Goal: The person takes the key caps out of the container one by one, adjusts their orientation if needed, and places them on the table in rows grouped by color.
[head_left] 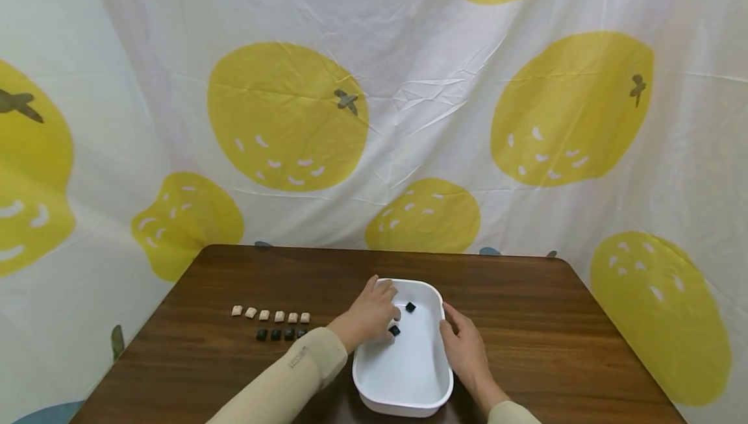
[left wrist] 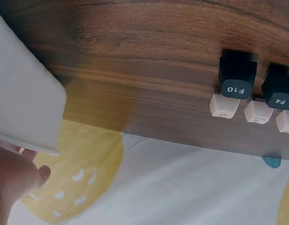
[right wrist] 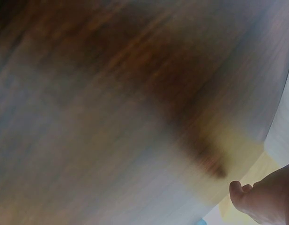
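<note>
My left hand [head_left: 372, 312] reaches over the left rim of a white rectangular tray [head_left: 403, 372], fingers spread and bent downward inside it. One black keycap [head_left: 394, 330] lies in the tray right by the thumb of that hand. Farther back in the tray is another black keycap [head_left: 411, 307]. Against the tray's right wall rests my right hand [head_left: 465, 346], its fingers stretched along the outside and the thumb at the rim. The right wrist view has this hand [right wrist: 266, 197] at its lower right corner, beside the pale tray wall [right wrist: 282, 136].
Left of the tray, several cream keycaps [head_left: 265, 315] form a row on the brown wooden table [head_left: 543, 320]. Several black keycaps [head_left: 276, 334] line up in front of them, the rightmost partly behind my left sleeve [head_left: 315, 359]. A fruit-patterned cloth [head_left: 409, 119] hangs behind the table.
</note>
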The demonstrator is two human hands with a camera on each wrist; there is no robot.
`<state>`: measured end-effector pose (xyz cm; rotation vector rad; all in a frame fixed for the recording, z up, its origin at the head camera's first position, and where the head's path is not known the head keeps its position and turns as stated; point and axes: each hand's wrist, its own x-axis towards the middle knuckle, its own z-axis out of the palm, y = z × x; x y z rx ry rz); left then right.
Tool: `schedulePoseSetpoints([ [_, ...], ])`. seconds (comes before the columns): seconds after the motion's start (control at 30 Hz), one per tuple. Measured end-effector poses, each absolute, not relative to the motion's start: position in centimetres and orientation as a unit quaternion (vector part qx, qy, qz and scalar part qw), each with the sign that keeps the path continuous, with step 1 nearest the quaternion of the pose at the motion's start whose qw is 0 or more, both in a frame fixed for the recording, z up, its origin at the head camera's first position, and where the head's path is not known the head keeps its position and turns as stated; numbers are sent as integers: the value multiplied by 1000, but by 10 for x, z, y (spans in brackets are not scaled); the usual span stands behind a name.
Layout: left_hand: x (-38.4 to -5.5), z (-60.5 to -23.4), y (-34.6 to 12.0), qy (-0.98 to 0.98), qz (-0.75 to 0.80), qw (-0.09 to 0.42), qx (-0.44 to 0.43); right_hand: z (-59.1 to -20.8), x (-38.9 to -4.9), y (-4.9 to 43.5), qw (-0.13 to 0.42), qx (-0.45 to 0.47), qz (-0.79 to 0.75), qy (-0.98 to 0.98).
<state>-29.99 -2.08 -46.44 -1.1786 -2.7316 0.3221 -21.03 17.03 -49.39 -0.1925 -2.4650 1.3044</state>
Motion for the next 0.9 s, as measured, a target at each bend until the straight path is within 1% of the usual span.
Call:
schedulePoseSetpoints([
  [0.17,-300,-464,-19,-918,113,74,-372,-492,-210,170,169,-69,457,-870],
  [0.33,-298,-463,-18,-915,122,81,-376,-493,-210,170,168,-71,456,-871],
  [0.5,-299,-465,-20,-917,63,100,-382,-492,-210,169,166,-73,458,-870],
  [0.6,-301,-464,-23,-920,18,102,-379,-492,-210,169,163,-74,459,-870],
  [0.77,-302,-446,-40,-923,-33,96,-371,-491,-210,169,157,-76,460,-871],
  [0.9,-308,-428,-71,-924,-72,104,-361,-491,-210,169,154,-78,461,-870],
])
